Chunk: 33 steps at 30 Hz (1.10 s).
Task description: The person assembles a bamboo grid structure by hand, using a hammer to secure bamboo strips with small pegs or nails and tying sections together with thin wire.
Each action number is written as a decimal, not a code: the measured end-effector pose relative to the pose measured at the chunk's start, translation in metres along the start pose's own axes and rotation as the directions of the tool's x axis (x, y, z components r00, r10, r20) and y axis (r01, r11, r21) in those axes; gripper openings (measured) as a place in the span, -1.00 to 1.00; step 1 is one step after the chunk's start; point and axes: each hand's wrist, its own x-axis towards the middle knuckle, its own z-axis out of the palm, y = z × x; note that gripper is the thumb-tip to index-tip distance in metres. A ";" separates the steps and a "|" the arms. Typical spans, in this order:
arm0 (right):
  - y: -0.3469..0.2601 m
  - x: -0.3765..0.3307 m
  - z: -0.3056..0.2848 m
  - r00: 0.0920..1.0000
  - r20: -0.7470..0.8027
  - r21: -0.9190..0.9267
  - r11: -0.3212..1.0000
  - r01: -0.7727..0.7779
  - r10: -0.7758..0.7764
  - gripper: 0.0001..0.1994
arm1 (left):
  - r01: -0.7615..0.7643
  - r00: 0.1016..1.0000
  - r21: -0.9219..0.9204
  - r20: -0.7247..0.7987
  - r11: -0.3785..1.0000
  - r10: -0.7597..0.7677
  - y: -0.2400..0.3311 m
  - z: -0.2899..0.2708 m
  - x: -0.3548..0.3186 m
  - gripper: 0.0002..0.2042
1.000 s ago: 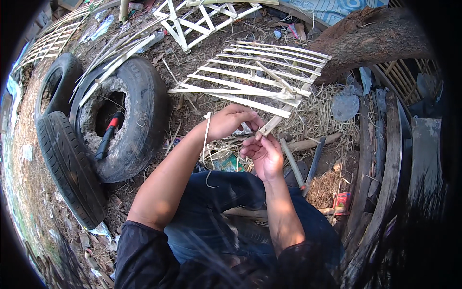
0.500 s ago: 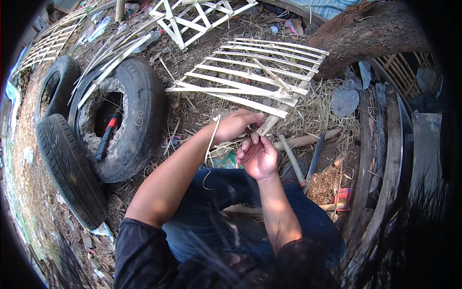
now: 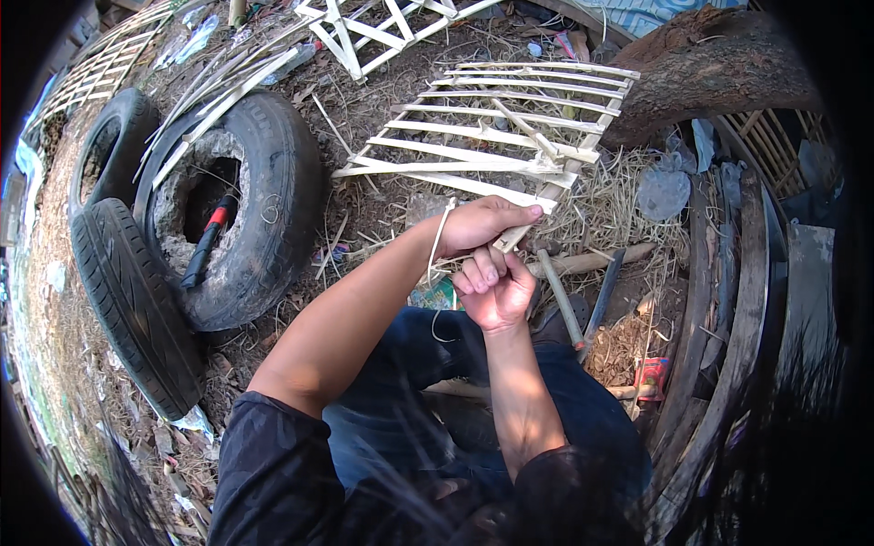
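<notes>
A lattice frame of pale split-bamboo slats [image 3: 455, 153] extends forward from my hands, raised off the ground at its near end. My left hand [image 3: 484, 224] is closed round the frame's side bar near its end, thumb stretched along the top. Just below, my right hand [image 3: 499, 289] is palm up, its fingers curled against the bar's near tip [image 3: 510, 239]. Part of that grip is hidden. A thin pale strip [image 3: 441, 238] loops round my left wrist, with a loose curled end hanging below.
Worn tires [image 3: 289, 196] stand at left, one filled with concrete and holding a black tool with a red band [image 3: 208, 241]. A second bamboo lattice [image 3: 371, 64] lies far ahead. A thick trunk [image 3: 719, 73] is at far right; sticks [image 3: 560, 296] and long planks [image 3: 728, 337] lie at right.
My left hand has shifted right and forward along the bar, its thumb now over the top. My right fingers have curled in more at the tip. The view has shifted slightly.
</notes>
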 end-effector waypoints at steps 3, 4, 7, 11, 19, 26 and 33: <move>-0.003 -0.002 0.005 0.999 -0.027 -0.020 0.999 -0.032 0.032 -0.67 | -0.066 0.996 -0.021 0.059 0.998 0.067 -0.005 -0.004 0.005 -0.49; -0.005 -0.003 0.005 0.998 -0.022 -0.018 0.998 -0.060 0.060 -0.66 | -0.072 0.996 -0.016 0.046 0.997 0.073 -0.006 -0.004 0.005 -0.50; -0.006 -0.006 0.010 0.995 -0.043 -0.001 0.996 -0.092 0.092 -0.62 | -0.026 0.999 0.072 0.029 0.997 0.024 -0.005 0.000 0.001 -0.50; -0.007 -0.015 0.014 0.994 -0.069 -0.004 0.996 -0.088 0.087 -0.53 | -0.021 0.997 0.119 0.079 0.993 0.011 -0.006 0.002 0.000 -0.51; -0.042 -0.023 0.019 0.947 -0.233 -0.318 0.902 -0.291 0.223 -0.55 | -0.100 0.991 0.070 0.091 0.992 0.094 -0.007 0.008 -0.004 -0.55; -0.056 -0.025 0.026 0.912 -0.264 -0.304 0.871 -0.387 0.313 -0.69 | -0.100 0.989 0.075 0.120 0.992 0.090 -0.005 0.005 -0.003 -0.55; -0.053 -0.026 0.038 0.934 -0.356 -0.828 0.476 -0.298 -0.036 -0.72 | -0.118 0.992 0.084 0.042 0.989 0.115 -0.012 0.009 0.003 -0.55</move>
